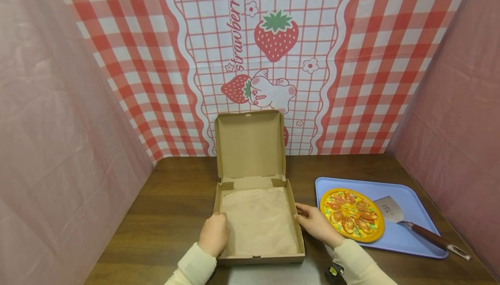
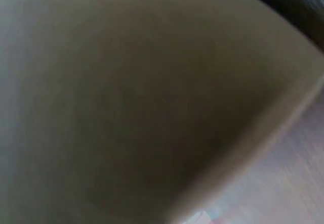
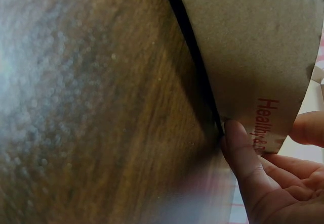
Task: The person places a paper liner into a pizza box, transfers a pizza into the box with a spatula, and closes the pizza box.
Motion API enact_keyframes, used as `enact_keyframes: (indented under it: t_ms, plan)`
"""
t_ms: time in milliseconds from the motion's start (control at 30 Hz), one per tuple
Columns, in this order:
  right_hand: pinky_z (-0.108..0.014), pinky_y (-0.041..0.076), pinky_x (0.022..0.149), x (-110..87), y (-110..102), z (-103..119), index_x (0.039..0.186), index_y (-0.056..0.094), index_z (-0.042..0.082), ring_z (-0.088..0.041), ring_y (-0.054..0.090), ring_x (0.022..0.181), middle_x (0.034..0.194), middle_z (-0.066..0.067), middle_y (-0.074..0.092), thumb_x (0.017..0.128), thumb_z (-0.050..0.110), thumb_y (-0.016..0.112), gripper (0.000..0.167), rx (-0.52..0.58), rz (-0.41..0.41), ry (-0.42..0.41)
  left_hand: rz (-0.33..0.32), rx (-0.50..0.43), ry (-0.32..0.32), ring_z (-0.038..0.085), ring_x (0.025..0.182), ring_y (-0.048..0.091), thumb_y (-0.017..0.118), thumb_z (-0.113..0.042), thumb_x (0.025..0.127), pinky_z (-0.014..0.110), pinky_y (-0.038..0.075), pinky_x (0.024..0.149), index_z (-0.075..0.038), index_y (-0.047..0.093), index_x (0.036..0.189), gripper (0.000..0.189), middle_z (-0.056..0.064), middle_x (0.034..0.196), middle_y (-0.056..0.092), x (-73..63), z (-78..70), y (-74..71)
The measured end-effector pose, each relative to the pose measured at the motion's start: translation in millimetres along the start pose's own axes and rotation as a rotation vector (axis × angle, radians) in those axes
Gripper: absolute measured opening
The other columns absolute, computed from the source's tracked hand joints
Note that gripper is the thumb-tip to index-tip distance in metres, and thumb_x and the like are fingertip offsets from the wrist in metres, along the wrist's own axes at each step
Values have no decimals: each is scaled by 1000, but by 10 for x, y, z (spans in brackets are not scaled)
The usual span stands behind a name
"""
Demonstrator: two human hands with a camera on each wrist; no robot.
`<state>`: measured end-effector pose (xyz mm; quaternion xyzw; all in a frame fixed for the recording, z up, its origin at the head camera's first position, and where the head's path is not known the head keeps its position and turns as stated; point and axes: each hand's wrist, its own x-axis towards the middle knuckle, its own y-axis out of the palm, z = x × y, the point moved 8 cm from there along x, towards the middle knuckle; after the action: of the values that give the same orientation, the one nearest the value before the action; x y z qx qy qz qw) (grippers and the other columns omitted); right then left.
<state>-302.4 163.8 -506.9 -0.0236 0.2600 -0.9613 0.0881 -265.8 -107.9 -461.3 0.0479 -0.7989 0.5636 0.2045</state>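
An open cardboard pizza box (image 1: 250, 146) stands on the table with its lid raised at the back. Brown paper (image 1: 258, 222) lines its bottom. My left hand (image 1: 215, 234) grips the box's left wall, its fingers curled at the rim. On the opposite side my right hand (image 1: 318, 225) pinches the right wall. In the right wrist view the thumb (image 3: 308, 128) is over the rim, while fingers press the outer side of the box (image 3: 248, 47), which bears red print. A blurred brown surface nearly fills the left wrist view, hiding the left fingers.
Right of the box lies a blue tray (image 1: 406, 246) holding a round pizza (image 1: 351, 215) and a spatula (image 1: 389, 210), whose brown handle reaches past the tray's edge. A red checked strawberry cloth (image 1: 152, 72) hangs behind the wooden table (image 1: 156, 228); pink cloth flanks both sides.
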Motion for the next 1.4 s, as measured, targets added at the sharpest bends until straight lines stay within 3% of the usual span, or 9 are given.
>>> enact_keyframes:
  t_ms: [267, 400, 600, 800, 1033, 1200, 1267, 1400]
  plan:
    - [-40, 57, 87, -11, -8, -2, 132, 51, -16, -37, 64, 113, 125, -32, 61, 92, 3, 60, 45, -8, -13, -6, 92, -218, -85, 37, 81, 70, 71, -4, 78, 45, 58, 68, 5, 71, 93, 18, 21, 89, 73, 36, 109, -12]
    - [-40, 57, 87, -16, -12, 4, 132, 51, -16, -37, 64, 113, 126, -32, 61, 92, 3, 60, 45, -12, -13, -7, 98, -288, -92, 32, 83, 72, 72, -6, 79, 42, 58, 71, 3, 72, 95, 18, 19, 92, 74, 45, 120, -67]
    - [-40, 57, 89, -13, -7, 10, 132, 50, -17, -38, 63, 115, 126, -33, 60, 93, 2, 59, 44, 1, -8, -8, 132, -465, -125, 24, 80, 73, 70, -10, 86, 34, 59, 68, 3, 70, 106, 23, 20, 104, 73, 50, 59, -106]
    - [-39, 58, 87, -12, 4, 11, 133, 49, -17, -38, 63, 114, 127, -34, 59, 93, 3, 59, 46, 23, 10, -14, 117, -608, -128, 33, 95, 70, 67, -13, 90, 41, 59, 81, 5, 62, 120, 35, 24, 114, 69, 86, -115, -139]
    - [-34, 60, 78, -49, -108, 32, 139, 40, -17, -40, 63, 112, 131, -37, 54, 97, 7, 57, 51, 101, 39, -17, 118, -708, -109, 43, 109, 62, 65, -13, 91, 52, 53, 92, 6, 55, 128, 43, 26, 121, 64, 121, -360, -136]
    - [-33, 57, 80, -118, -401, 159, 139, 47, -8, -36, 63, 111, 129, -29, 60, 97, 13, 60, 49, -100, -21, -82, 179, -713, -47, 42, 119, 56, 65, -19, 93, 54, 49, 97, 3, 51, 134, 48, 23, 132, 59, 143, -601, -63]
    - [-37, 56, 83, -168, -546, 211, 140, 49, -5, -37, 63, 110, 129, -27, 61, 97, 16, 60, 49, -189, -55, -110, 211, -708, -25, 40, 124, 54, 65, -24, 94, 53, 48, 100, 0, 49, 137, 52, 20, 137, 56, 148, -700, -22]
    - [-50, 55, 88, -296, -836, 256, 142, 47, -3, -42, 62, 113, 135, -29, 56, 99, 22, 58, 51, -265, -102, -135, 277, -707, -10, 37, 133, 47, 65, -32, 93, 54, 42, 107, -4, 42, 145, 63, 17, 147, 48, 158, -884, 60]
